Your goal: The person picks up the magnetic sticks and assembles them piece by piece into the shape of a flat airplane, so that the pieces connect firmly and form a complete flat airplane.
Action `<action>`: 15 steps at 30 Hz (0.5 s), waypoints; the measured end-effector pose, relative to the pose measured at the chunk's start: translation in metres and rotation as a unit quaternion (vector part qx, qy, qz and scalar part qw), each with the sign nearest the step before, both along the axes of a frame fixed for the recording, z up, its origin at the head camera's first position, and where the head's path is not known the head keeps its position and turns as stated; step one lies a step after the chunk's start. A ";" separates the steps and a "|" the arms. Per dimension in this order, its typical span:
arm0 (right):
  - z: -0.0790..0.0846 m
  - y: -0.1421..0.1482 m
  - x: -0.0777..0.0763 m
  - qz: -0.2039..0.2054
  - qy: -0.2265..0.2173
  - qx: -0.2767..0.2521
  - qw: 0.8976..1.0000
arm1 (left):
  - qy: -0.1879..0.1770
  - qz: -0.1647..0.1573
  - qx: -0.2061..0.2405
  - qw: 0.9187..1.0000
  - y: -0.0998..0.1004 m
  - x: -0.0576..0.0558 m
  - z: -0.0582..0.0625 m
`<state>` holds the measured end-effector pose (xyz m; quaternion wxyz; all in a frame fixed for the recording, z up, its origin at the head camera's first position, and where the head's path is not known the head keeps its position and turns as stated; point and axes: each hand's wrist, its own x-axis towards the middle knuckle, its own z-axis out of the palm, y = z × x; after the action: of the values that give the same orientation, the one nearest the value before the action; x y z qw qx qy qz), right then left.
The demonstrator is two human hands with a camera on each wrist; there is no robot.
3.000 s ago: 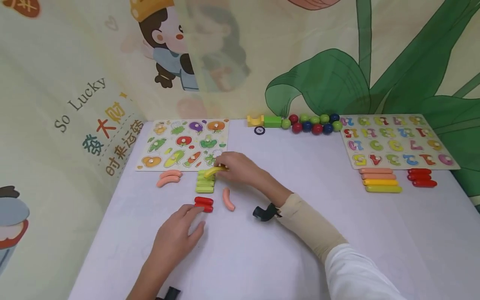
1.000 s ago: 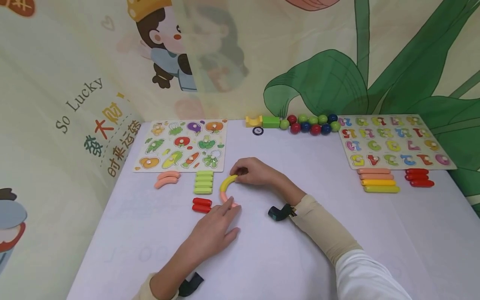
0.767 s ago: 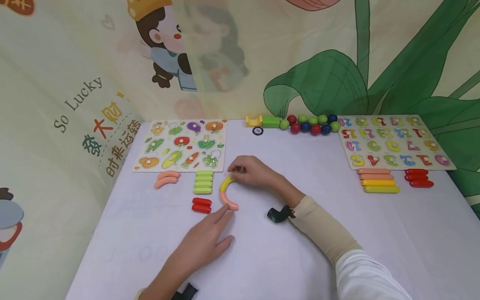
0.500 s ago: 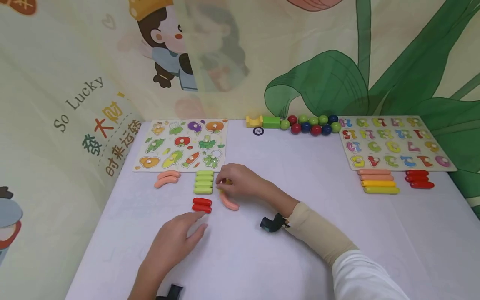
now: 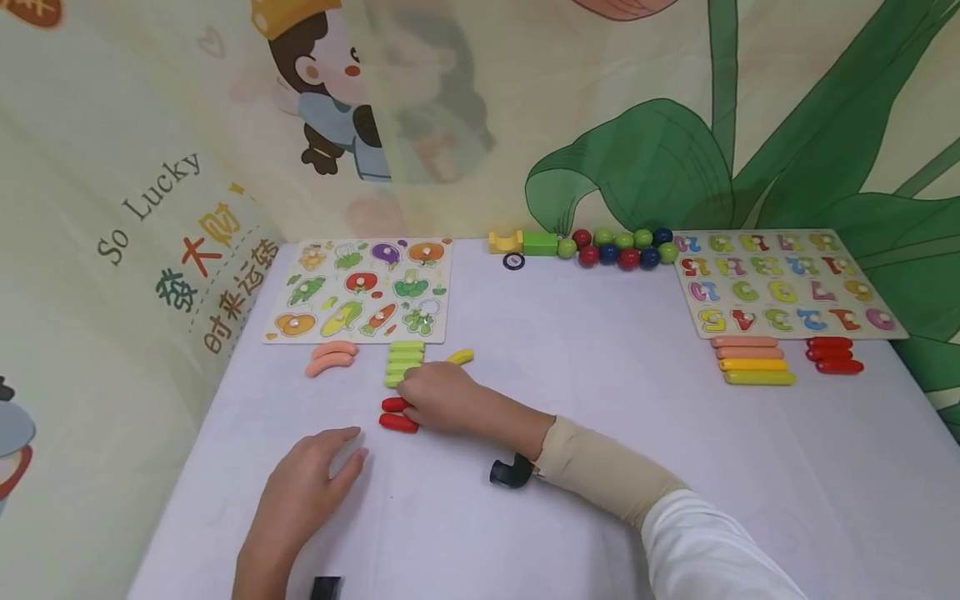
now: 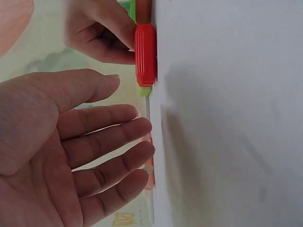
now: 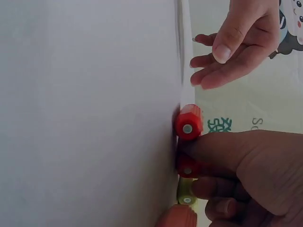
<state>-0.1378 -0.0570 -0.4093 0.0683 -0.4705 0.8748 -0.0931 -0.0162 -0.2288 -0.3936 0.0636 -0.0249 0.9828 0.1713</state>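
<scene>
My right hand [image 5: 446, 398] pinches the farther of two short red sticks [image 5: 392, 405] between thumb and fingers. The nearer red stick [image 5: 397, 423] lies beside it, a silver disc in its end in the right wrist view. My left hand [image 5: 303, 479] hovers to the left, fingers extended, holding nothing. Just beyond the right hand is a row of light green sticks [image 5: 406, 355]. A curved yellow stick [image 5: 462, 356] shows behind that hand. The curved pink stick [image 7: 180, 217] is hidden in the head view but shows at the bottom of the right wrist view.
Two curved pink sticks [image 5: 330, 358] lie below a vegetable puzzle board [image 5: 442, 325]. Along the back are yellow and green blocks [image 5: 540, 243] and a row of coloured balls [image 5: 628, 257]. At right, straight sticks [image 5: 759, 377] and red ones [image 5: 838, 367] lie below a number board [image 5: 892, 332].
The right hand carried the curved yellow stick from the green row to the curved pink one, let go, then moved to the red sticks. The left hand has drawn back leftward.
</scene>
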 end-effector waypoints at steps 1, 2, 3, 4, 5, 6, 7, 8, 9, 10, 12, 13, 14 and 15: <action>0.000 0.000 0.001 -0.002 0.001 0.002 1.000 | -0.002 0.000 0.001 1.000 0.001 -0.001 -0.001; 0.000 0.001 0.001 -0.005 -0.001 0.003 1.000 | -0.004 -0.001 0.002 1.000 0.002 -0.001 -0.001; 0.000 0.003 0.001 -0.010 -0.007 0.001 1.000 | -0.004 -0.001 0.001 1.000 0.002 -0.001 -0.002; 0.001 0.005 0.000 -0.014 -0.012 -0.005 1.000 | -0.003 -0.002 0.000 1.000 0.003 -0.002 -0.002; 0.001 0.008 -0.001 -0.018 -0.017 -0.012 1.000 | -0.002 -0.003 -0.001 1.000 0.004 -0.002 -0.002; 0.003 0.013 -0.003 -0.026 -0.026 -0.021 0.999 | -0.002 -0.004 -0.001 1.000 0.005 -0.003 -0.002; 0.005 0.018 -0.005 -0.033 -0.034 -0.031 0.998 | -0.003 -0.006 -0.002 1.000 0.006 -0.003 -0.002; 0.008 0.025 -0.008 -0.040 -0.041 -0.041 0.997 | -0.004 -0.007 -0.003 1.000 0.006 -0.004 -0.002; 0.011 0.032 -0.011 -0.046 -0.043 -0.052 0.997 | -0.005 -0.008 -0.005 1.000 0.007 -0.005 -0.002; 0.015 0.040 -0.015 -0.056 -0.045 -0.058 0.996 | -0.005 -0.009 -0.006 1.000 0.008 -0.005 -0.002; 0.021 0.059 -0.025 -0.079 -0.054 -0.060 0.994 | -0.003 -0.013 -0.006 1.000 0.008 -0.005 -0.002; 0.024 0.068 -0.030 -0.090 -0.056 -0.056 0.993 | -0.003 -0.014 -0.007 1.000 0.008 -0.005 -0.002; 0.025 0.076 -0.036 -0.102 -0.057 -0.049 0.992 | -0.001 -0.015 -0.007 1.000 0.008 -0.005 -0.002; 0.026 0.084 -0.042 -0.114 -0.057 -0.040 0.991 | 0.000 -0.016 -0.008 1.000 0.008 -0.005 -0.003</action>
<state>-0.1799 0.0274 -0.3830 0.0880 -0.3638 0.9131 -0.1618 -0.0217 -0.2204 -0.3961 0.0661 -0.0099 0.9845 0.1620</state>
